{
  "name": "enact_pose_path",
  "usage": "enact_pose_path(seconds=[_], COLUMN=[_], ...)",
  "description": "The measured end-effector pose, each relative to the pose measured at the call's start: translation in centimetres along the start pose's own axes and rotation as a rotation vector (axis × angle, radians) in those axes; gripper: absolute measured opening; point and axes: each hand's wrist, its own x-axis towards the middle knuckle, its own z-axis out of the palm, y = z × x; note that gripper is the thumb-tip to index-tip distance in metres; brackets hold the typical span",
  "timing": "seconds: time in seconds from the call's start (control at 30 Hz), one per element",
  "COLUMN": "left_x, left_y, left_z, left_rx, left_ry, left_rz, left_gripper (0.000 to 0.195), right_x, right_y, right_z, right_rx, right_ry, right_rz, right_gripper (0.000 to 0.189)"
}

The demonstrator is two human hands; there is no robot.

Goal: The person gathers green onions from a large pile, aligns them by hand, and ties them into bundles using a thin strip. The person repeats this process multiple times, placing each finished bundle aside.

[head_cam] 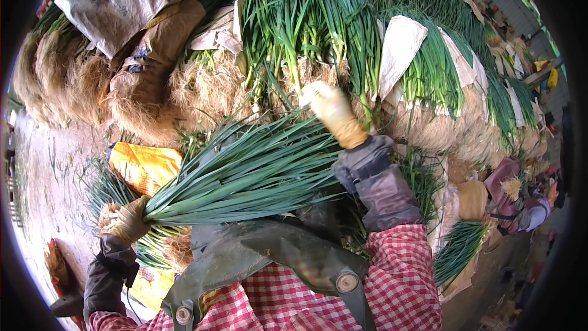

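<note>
My left hand [130, 220], in a pale work glove, is closed round the root end of a large bunch of green onions [248, 174]. The long green leaves fan out to the right across my lap. My right hand [328, 105], in a pale glove with a yellow cuff, is blurred at the lower end of a green onion stalk [293, 66] in the pile ahead; whether its fingers grip the stalk cannot be told. Further bunches with tan, stringy roots [211, 87] stand around that stalk.
Woven sacks [115, 4] lie over bundles at the upper left. An orange sack [146, 168] and another bunch [165, 248] are beside my left arm. At the right are a wrapped bundle of leaves [461, 248] and another person [523, 207]. Long rows of onions stretch across the front.
</note>
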Motion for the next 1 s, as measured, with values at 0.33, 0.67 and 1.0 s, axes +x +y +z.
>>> enact_pose_path(seconds=[0.33, 0.67, 1.0], left_x=[0.2, -0.8, -0.8], left_y=[1.2, -1.4, -0.9], left_z=[-0.6, 1.3, 1.0], left_rx=[0.112, -0.025, -0.095], left_ry=[-0.017, 0.038, 0.029], left_rz=[-0.027, 0.008, 0.042], left_gripper=[0.035, 0.038, 0.039], right_x=[-8.2, -8.3, -9.2], right_y=[5.1, 7.8, 2.7], right_z=[-8.3, -10.9, -1.7], right_rx=[0.151, 0.46, -0.065], right_ry=[-0.161, 0.417, -0.222], right_rz=[0.178, 0.239, 0.037], right_gripper=[0.023, 0.025, 0.015])
